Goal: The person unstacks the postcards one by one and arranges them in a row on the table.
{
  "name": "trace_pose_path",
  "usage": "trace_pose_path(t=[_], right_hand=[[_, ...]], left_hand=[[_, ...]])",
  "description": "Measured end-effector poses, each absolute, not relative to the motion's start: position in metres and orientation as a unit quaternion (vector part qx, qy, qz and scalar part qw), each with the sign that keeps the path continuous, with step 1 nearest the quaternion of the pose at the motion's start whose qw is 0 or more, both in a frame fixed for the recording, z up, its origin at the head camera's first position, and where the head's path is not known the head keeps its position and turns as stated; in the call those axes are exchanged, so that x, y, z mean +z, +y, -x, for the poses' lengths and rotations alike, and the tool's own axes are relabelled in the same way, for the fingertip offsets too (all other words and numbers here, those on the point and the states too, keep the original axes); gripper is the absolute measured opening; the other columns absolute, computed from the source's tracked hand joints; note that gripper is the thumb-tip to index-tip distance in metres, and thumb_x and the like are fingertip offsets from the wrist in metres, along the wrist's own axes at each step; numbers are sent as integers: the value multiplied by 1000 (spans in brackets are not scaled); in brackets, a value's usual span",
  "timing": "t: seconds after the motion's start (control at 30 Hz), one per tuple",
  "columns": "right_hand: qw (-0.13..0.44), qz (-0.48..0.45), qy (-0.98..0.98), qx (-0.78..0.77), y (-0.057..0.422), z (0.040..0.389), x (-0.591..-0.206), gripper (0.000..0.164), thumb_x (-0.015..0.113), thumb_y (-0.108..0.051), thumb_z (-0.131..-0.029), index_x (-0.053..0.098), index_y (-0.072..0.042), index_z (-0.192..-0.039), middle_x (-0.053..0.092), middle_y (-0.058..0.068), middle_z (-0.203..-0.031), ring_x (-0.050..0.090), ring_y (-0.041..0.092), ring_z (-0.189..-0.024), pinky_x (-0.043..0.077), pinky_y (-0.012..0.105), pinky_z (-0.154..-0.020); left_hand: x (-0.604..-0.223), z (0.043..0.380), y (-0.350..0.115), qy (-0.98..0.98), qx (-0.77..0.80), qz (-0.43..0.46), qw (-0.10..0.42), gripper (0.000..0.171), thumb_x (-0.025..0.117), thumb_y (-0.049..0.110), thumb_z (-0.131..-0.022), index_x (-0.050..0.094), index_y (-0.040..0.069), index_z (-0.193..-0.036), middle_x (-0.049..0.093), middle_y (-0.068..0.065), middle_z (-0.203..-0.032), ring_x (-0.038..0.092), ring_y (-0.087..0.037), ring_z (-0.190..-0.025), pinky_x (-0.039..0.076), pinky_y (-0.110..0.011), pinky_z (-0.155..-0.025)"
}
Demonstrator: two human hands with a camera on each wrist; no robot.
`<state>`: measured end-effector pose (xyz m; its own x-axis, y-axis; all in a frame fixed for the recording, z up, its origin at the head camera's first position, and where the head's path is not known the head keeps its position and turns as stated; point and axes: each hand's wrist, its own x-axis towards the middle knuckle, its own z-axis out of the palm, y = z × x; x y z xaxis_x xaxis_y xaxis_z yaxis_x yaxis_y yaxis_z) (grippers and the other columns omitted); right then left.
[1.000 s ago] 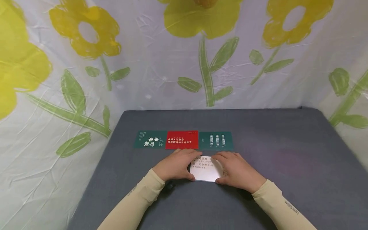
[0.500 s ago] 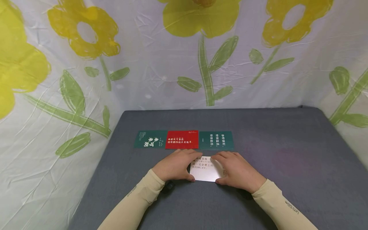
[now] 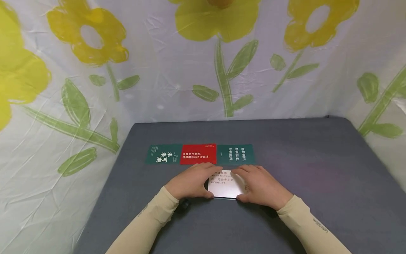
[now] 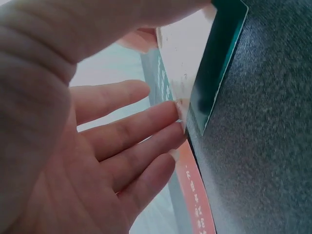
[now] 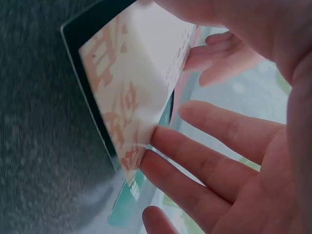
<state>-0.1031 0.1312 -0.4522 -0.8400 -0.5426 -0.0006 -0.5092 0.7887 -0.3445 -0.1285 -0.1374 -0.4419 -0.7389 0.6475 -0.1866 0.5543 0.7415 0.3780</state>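
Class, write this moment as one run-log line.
left hand: holds white card | right hand: holds same card | row beyond: left green card, red card, right green card

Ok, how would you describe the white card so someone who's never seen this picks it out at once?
On the dark grey table, find the red card lying in a row between two green cards. Just nearer the wearer, the left hand and right hand hold the white card between them. It alone has dark lettering on white; that row carries white lettering.
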Motion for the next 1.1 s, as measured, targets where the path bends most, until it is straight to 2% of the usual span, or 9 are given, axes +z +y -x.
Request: trace_pose_path(t=[0.33,0.47,0.67,0.87,1.1], right_hand=[[49,241,952,-184,170,109,-446,69,96,-30,-77,70,-15,-140,70,6,-139,66,31,-126,52,60,-107],[44,237,953,-184,192,117,-444,67,95,-27,-79,70,-13,-139,69,9,-140,65,33,-126,52,63,-103],[47,230,953,-193,228,133,-439,64,91,-21,-83,68,-10,-142,65,16,-146,60,42,-134,51,64,-101],[57,222,954,-191,257,155,-440,66,89,-18,-85,65,-6,-145,63,21,-149,52,47,-141,43,74,-107],[81,201,955,-200,278,172,-444,68,89,-16,-86,61,-6,-148,63,20,-149,45,49,-145,38,76,-107]], left_hand=[[-443,152,-100,911,150,-348,161,93,93,42,-81,50,25,-162,61,2,-151,57,-16,-135,53,-37,-115],[-443,167,-77,909,140,-360,155,93,92,44,-82,49,26,-163,59,1,-153,56,-17,-137,49,-39,-118],[-449,192,-38,907,126,-379,134,92,88,49,-86,47,24,-165,59,1,-155,55,-16,-140,39,-41,-126],[-451,212,-5,910,126,-375,123,92,86,48,-89,44,21,-166,58,0,-156,54,-17,-144,33,-44,-128],[-455,226,21,911,122,-373,125,90,84,49,-91,44,20,-166,57,-1,-158,53,-17,-146,31,-43,-129]])
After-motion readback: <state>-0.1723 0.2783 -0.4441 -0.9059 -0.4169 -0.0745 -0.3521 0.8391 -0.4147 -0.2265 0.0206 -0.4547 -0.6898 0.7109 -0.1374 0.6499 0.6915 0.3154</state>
